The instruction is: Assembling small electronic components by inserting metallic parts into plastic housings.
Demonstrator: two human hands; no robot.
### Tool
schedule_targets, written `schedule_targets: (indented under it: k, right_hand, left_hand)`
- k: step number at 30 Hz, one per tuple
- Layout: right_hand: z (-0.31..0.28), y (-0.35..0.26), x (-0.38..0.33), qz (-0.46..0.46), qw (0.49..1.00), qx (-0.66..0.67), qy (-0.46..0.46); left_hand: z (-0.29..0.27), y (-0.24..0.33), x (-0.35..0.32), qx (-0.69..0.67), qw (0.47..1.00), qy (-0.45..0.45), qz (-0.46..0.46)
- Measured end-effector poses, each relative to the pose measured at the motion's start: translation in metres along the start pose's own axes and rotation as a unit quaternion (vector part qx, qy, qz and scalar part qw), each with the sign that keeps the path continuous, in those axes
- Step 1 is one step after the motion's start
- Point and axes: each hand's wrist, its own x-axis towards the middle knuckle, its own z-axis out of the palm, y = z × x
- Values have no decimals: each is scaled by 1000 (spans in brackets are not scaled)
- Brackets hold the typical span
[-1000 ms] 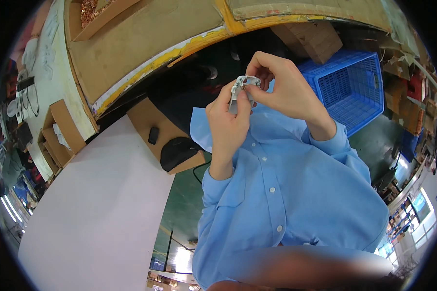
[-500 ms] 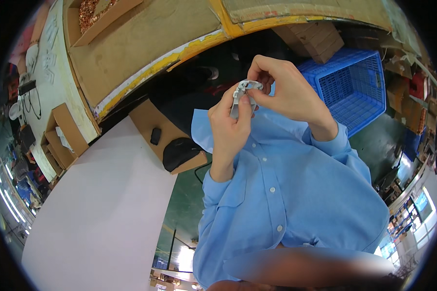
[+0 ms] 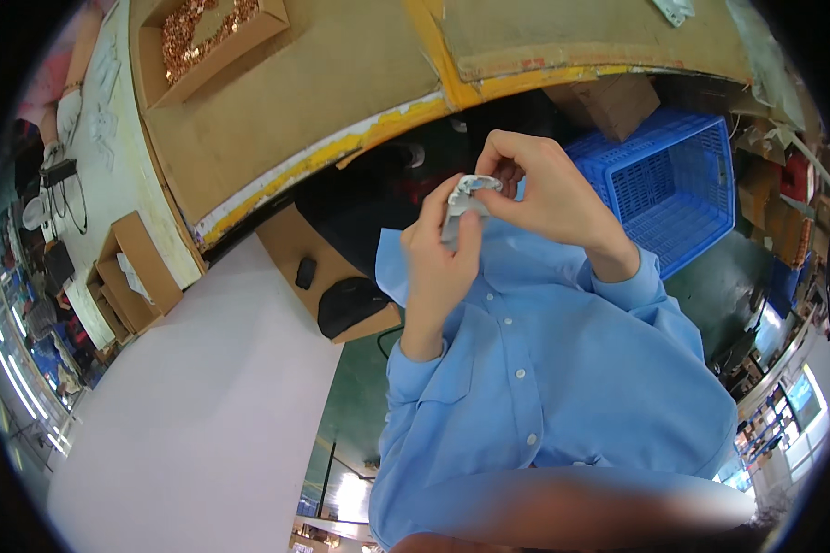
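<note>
Between both hands, in front of my chest, is a small white plastic housing (image 3: 454,224) with an open, curved top end. My left hand (image 3: 438,249) grips its lower body, thumb on the near face and fingers behind. The thumb and index finger of my right hand (image 3: 549,189) are closed at the housing's open end. Whether they pinch a tiny part there or the rim itself is hidden by the fingers.
Ahead is a yellow-edged workbench (image 3: 341,101) with a cardboard tray (image 3: 272,23) of copper-coloured parts. A blue crate (image 3: 673,184) stands right. A black pouch (image 3: 350,307) lies on cardboard at left, beside a white board (image 3: 203,396). A co-worker's gloved hand (image 3: 68,115) is far left.
The view has tilted slightly, so bench and crate sit lower in the picture. Both hands stay on the housing, which has turned a little; the right fingers have shifted slightly at its open end.
</note>
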Motion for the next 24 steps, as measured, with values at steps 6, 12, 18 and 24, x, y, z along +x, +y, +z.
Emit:
schedule_targets:
  k: [6,12,18,24]
  right_hand:
    - [-18,-1,38,-88,995,35,22]
    - [-120,15,140,-155,886,-297,320]
    - [-216,46,279,-136,797,-529,257]
    - [-288,81,309,-90,685,-709,144]
  left_hand:
    - [-65,1,25,94,994,57,-22]
    - [-230,-12,100,170,920,352,-40]
    - [-373,-68,187,216,870,435,-84]
    - [-378,-83,297,144,888,422,-109]
